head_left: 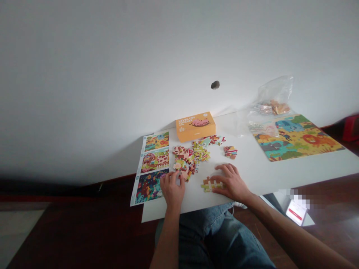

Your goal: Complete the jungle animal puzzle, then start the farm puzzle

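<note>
My right hand (232, 184) bends round the right end of a short strip of joined puzzle pieces (208, 185) showing a white fence on brown and green. Its thumb lies along the lower edge, and the palm hides part of the strip. At the near left side of a heap of loose puzzle pieces (196, 155), my left hand (172, 188) rests with fingers bent and apart. The fingertips come close to the lowest pieces; whether they touch one I cannot tell. A small joined cluster of pieces (230, 152) lies apart, beyond my right hand.
A picture sheet (142, 179) hangs over the table's left edge. Behind the heap stands an orange puzzle box (195, 129). To the right lie a finished animal puzzle (300, 138) and clear plastic bags (273, 101) with pieces. A wall borders the white table (252, 175); a lit phone (295, 212) is lower right.
</note>
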Motion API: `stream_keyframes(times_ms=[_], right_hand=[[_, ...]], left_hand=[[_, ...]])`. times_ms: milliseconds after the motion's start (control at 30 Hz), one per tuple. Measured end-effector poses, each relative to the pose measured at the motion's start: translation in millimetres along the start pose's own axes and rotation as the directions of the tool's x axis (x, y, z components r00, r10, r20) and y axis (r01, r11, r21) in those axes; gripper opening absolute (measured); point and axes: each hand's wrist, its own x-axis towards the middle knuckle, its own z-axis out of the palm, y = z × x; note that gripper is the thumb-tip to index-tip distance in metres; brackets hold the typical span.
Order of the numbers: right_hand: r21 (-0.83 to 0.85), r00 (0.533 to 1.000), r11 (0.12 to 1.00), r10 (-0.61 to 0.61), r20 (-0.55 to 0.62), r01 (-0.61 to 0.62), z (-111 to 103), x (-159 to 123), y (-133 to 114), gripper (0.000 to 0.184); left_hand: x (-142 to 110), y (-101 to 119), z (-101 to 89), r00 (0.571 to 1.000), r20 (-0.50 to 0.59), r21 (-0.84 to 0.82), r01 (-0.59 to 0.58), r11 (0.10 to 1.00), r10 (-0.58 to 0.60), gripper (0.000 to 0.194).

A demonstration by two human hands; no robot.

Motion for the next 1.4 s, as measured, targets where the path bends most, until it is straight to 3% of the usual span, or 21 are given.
stream_keyframes(times_ms=[567,733,900,1067,1400], right_hand=[[-0.005,0.995,0.997,-0.080,0.055,0.080,-5.9,3.7,7.9,0.042],[0.029,0.994,0.993,-0.112,0.010,0.112,-4.7,4.0,11.2,0.039],[0.137,0.986,0.986,-0.072,-0.150,0.093,-0.8,-0.4,12.6,0.025],[0.180,0.955,0.978,-0.053,-0.291,0.109,-1.6,-3.7,13.6,0.024],[0.176,0.951,0.979,-0.048,-0.307,0.106,-4.2,-2.5,12.2,0.021]], left_hand=[[1.3,5.7,-3.9,0.996,0.070,0.021,-0.057,0.998,0.055,0.022],[2.2,7.0,-4.4,0.989,0.098,0.024,-0.116,0.993,0.113,0.028],[0.3,4.5,-3.0,0.986,0.055,-0.117,-0.150,0.982,0.157,0.021],[-2.6,6.0,-4.9,0.975,0.077,-0.260,-0.184,0.948,0.211,0.025],[-1.1,11.3,-12.1,0.881,0.261,-0.475,-0.238,0.847,0.395,0.031]])
